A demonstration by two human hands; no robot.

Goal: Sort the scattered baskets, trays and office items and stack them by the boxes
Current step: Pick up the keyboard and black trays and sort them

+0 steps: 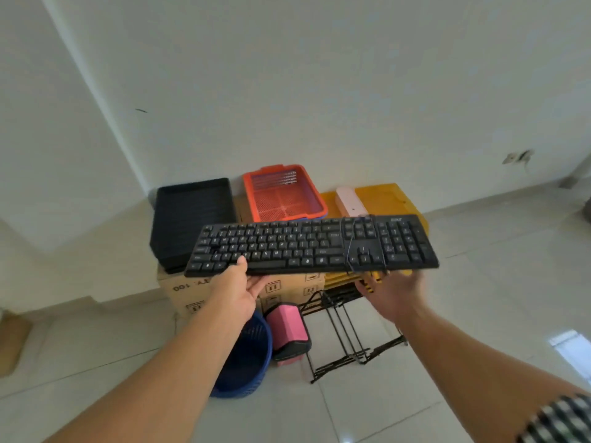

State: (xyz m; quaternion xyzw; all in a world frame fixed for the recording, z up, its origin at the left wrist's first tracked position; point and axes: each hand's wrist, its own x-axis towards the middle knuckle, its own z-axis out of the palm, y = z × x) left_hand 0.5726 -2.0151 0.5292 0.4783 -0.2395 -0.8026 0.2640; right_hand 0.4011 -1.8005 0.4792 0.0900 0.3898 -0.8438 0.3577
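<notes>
keyboard [313, 244] sits crosswise just above the cardboard boxes [179, 287], left hand [238, 290] pinching one end, right hand [393, 297] under the other, grip unclear

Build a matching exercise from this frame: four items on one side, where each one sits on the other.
Items:
1 keyboard
2 red basket
3 blue basket
4 black tray

Places:
A on the floor
B left end of the cardboard boxes
C held by the left hand and right hand
D on the boxes, right of the black tray

Pairs: 1-C, 2-D, 3-A, 4-B
</notes>
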